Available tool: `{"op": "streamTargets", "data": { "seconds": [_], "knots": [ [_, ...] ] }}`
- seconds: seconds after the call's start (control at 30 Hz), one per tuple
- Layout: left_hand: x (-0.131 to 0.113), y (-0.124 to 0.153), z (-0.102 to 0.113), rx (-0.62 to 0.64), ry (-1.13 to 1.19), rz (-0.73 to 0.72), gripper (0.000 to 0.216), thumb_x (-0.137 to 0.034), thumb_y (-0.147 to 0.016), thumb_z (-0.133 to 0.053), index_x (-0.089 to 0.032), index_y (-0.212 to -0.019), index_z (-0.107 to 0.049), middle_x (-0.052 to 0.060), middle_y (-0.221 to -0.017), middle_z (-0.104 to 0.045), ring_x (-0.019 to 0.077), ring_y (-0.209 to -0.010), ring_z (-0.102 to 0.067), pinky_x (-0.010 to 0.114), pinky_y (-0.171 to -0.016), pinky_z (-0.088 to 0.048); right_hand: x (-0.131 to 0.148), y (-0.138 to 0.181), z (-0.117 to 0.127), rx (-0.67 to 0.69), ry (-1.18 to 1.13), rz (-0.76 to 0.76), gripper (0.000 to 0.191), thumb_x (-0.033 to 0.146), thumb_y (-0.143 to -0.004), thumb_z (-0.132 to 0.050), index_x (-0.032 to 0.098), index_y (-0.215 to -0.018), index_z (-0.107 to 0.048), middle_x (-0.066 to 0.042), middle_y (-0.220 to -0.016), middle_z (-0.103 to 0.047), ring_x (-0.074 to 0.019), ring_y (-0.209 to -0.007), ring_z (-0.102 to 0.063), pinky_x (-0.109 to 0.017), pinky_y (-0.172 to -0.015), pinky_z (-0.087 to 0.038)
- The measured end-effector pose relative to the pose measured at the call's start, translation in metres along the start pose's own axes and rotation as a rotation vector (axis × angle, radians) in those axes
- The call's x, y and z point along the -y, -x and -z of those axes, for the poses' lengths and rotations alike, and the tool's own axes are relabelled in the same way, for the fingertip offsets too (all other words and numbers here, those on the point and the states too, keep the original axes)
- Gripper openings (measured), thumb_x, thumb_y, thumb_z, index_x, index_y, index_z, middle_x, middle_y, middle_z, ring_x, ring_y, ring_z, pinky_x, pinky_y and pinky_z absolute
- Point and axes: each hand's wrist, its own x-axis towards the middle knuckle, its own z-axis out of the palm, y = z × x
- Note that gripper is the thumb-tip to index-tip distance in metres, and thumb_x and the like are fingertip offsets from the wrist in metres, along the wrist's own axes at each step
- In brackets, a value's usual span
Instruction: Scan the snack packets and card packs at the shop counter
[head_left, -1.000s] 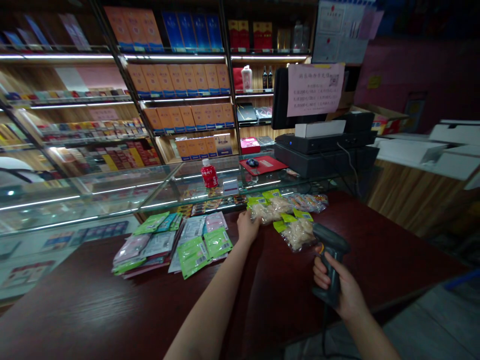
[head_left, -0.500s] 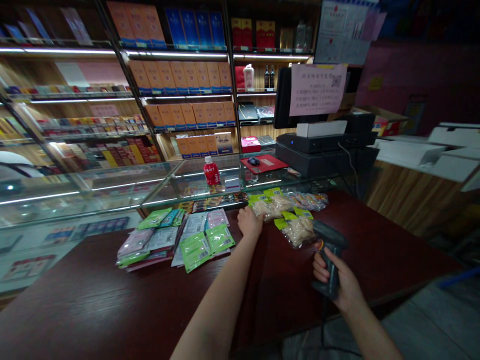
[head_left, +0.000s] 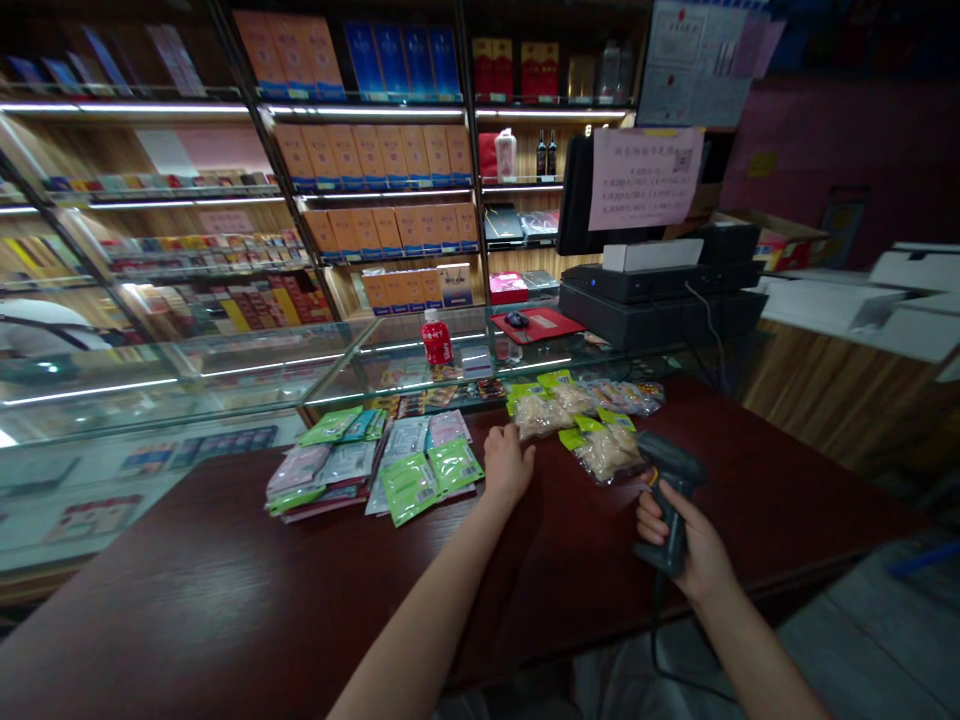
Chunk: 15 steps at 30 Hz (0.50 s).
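My right hand is wrapped round the handle of a dark barcode scanner, its head pointing left and its cable hanging below the table edge. My left hand is over the dark red table with nothing in it, fingers loosely bent and the thumb apart. It lies between green and pale flat packets on its left and clear bags of pale food just beyond it. Another such pair of bags lies near the scanner's head. Behind these are small clear packs. A second packet stack sits further left.
A glass display counter borders the table's far side. On it stand a red bottle, a mouse on a red pad, and a monitor with a paper sign. Shelves of boxes rise behind. White boxes are at right.
My left hand has drawn back slightly from the clear bags, towards the green packets. The right hand still holds the scanner. The whole view has shifted a little.
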Motion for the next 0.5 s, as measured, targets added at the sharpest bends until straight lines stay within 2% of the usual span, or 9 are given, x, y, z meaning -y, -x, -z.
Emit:
{"op": "streamTargets", "data": {
  "seconds": [0.2, 0.5],
  "knots": [
    [-0.013, 0.017, -0.006, 0.061, 0.033, -0.064, 0.032, -0.025, -0.082, -0.059, -0.021, -0.112, -0.051, 0.010, -0.113, -0.052, 0.0242, -0.114, -0.051, 0.036, -0.098, -0.038, 0.000, 0.000, -0.001, -0.005, -0.009, 0.039, 0.028, 0.030, -0.071, -0.078, 0.020, -0.089, -0.059, 0.007, -0.056, -0.045, -0.0036, -0.040, -0.035, -0.012, -0.036, -0.031],
    [-0.047, 0.024, -0.027, 0.120, 0.104, -0.154, 0.030, -0.023, -0.079, -0.059, -0.020, -0.108, -0.054, 0.011, -0.115, -0.057, 0.0249, -0.112, -0.052, 0.036, -0.097, -0.039, -0.001, 0.000, 0.000, -0.017, -0.037, 0.056, 0.029, 0.031, -0.070, -0.078, 0.019, -0.087, -0.058, 0.008, -0.056, -0.044, -0.0036, -0.041, -0.035, -0.012, -0.036, -0.031]
  ]
}}
